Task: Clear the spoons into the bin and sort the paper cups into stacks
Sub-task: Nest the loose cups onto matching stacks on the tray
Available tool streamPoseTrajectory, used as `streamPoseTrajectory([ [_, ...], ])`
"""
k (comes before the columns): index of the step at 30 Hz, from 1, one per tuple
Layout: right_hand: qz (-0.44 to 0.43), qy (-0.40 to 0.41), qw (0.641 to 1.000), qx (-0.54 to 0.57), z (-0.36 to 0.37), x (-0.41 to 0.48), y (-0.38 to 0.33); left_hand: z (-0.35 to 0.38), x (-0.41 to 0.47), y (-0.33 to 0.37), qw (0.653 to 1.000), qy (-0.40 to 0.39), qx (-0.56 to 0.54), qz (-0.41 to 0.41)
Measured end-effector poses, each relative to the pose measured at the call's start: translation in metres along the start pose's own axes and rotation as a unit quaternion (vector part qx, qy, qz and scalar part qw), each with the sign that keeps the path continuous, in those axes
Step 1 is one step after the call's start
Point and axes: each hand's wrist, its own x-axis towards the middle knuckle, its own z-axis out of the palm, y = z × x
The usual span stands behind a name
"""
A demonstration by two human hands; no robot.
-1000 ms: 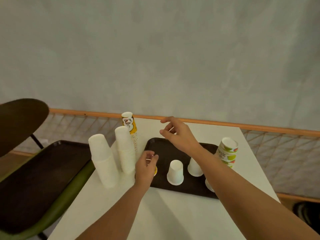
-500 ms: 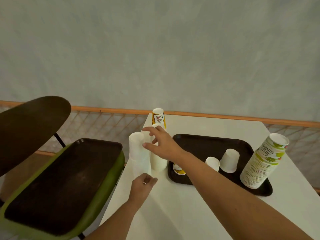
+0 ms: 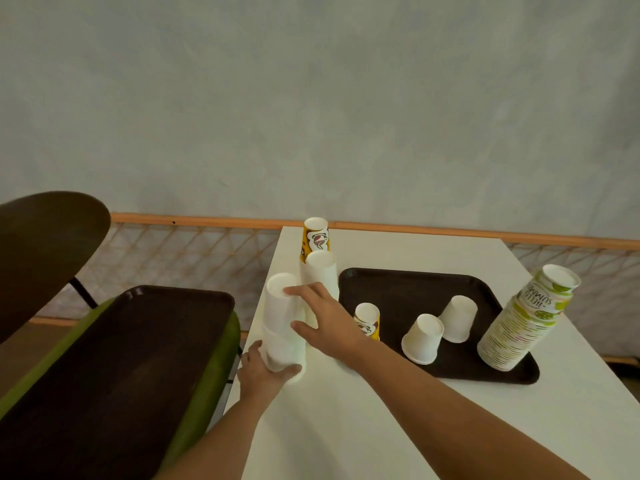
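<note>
Two hands are engaged on one white stack (image 3: 282, 327) of upturned paper cups, which stands on the bench (image 3: 381, 427) just left of the dark tray (image 3: 415, 282). The left grip (image 3: 261, 372) is closed round the foot of that stack, with the thumb on the side away from the tray and the fingers curled under the lowest rim. The right grip (image 3: 325, 320) is clamped on the upper part of the same stack: the forefinger is laid on the top and the thumb is pressed against the side facing the tray. A second white stack (image 3: 322, 271) is seen behind it, close to the tray's left far corner, and a yellow printed stack (image 3: 316, 235) is set beyond that. On the tray a single yellow printed cup (image 3: 367, 317) is placed upside down at the left edge, partly hidden by the right wrist. Two white cups (image 3: 423, 337) (image 3: 459, 318) are upturned near the middle. A tall green-printed stack (image 3: 523, 320) is leaned at the tray's right end. Well to the left of the tray, a green chair (image 3: 221, 341) carries another tray (image 3: 121, 358).
</note>
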Motion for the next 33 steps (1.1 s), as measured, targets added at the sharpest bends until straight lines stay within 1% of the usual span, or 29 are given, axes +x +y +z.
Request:
streamPoseTrajectory([
  [5,0.012,0.013,1.0,0.003,0.002,-0.001,0.007,0.011,0.007,-0.001,0.997,-0.043,-0.056,0.023],
  [9,0.024,0.025,0.999,0.025,0.001,-0.006,0.013,0.018,0.002,-0.002,0.994,-0.021,-0.103,0.037],
  [12,0.036,0.045,0.997,0.041,-0.002,-0.012,0.019,0.025,0.001,-0.005,0.994,-0.001,-0.092,0.052],
  [15,0.043,0.046,0.997,0.043,-0.004,-0.016,0.022,0.032,-0.002,-0.007,0.997,0.003,-0.058,0.049],
  [20,0.066,0.053,0.994,0.063,-0.014,-0.02,0.026,0.041,-0.025,0.0,0.995,0.019,-0.065,0.074],
  [23,0.089,0.064,0.989,0.095,-0.023,-0.024,0.032,0.051,-0.037,0.004,0.996,-0.007,-0.06,0.069],
  [28,0.125,0.086,0.979,0.133,-0.045,-0.034,0.044,0.075,-0.063,0.018,0.993,-0.052,-0.085,0.058],
  [33,0.132,0.131,0.968,0.17,-0.081,-0.048,0.063,0.101,-0.086,0.047,0.986,-0.105,-0.104,0.075],
])
